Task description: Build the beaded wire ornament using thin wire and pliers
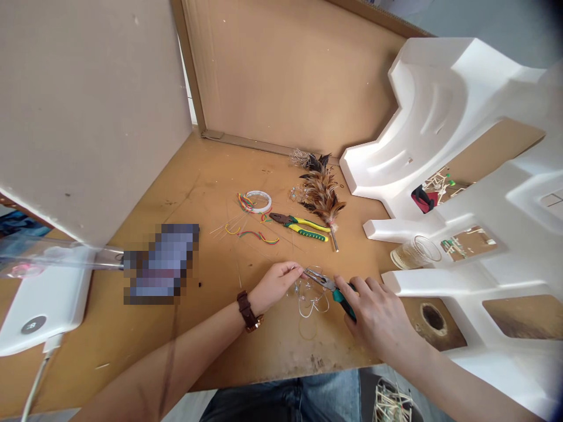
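My left hand point(280, 285), with a brown watch on the wrist, pinches a piece of thin wire close to the tips of a pair of needle-nose pliers point(328, 282). Those pliers have teal and black handles, and my right hand point(373, 305) is wrapped round them. Their jaws point left and meet the wire at my left fingertips. Below the jaws hangs or lies a tangle of bent silvery wire point(313, 307) with loops and small clear beads. Farther back lie combination pliers point(299, 225) with yellow and green handles.
A roll of white tape point(258, 201) lies among coloured wire pieces point(253, 235). Behind are a feather bundle point(323, 190) and curled wire. White moulded foam point(440, 117) and a glass point(416, 252) stand right; a blurred phone point(165, 264) and white power bank point(48, 299) lie left. Cardboard walls the back.
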Available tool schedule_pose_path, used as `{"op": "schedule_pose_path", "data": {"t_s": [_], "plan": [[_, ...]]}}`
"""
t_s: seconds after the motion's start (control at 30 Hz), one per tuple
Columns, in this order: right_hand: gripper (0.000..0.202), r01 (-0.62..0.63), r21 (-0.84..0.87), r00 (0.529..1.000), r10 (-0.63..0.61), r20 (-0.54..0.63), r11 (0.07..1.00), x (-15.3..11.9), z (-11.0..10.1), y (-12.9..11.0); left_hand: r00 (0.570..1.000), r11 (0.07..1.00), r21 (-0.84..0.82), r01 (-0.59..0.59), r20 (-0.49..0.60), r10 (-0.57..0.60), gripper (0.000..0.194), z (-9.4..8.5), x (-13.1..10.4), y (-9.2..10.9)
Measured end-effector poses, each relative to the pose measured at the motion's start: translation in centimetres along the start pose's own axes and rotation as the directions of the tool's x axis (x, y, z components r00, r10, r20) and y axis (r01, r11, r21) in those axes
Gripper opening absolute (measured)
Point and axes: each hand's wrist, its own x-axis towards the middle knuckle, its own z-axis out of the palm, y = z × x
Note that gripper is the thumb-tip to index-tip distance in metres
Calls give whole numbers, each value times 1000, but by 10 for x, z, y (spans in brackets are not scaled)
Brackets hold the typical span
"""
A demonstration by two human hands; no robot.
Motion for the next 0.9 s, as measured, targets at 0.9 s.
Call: {"op": "schedule_pose_path", "data": {"t_s": [0.9], "plan": [[50,-69,-71,997,66,-44,995,-11,3,-8,951,943,185,-277,-90,297,28,2,-9,14]]}}
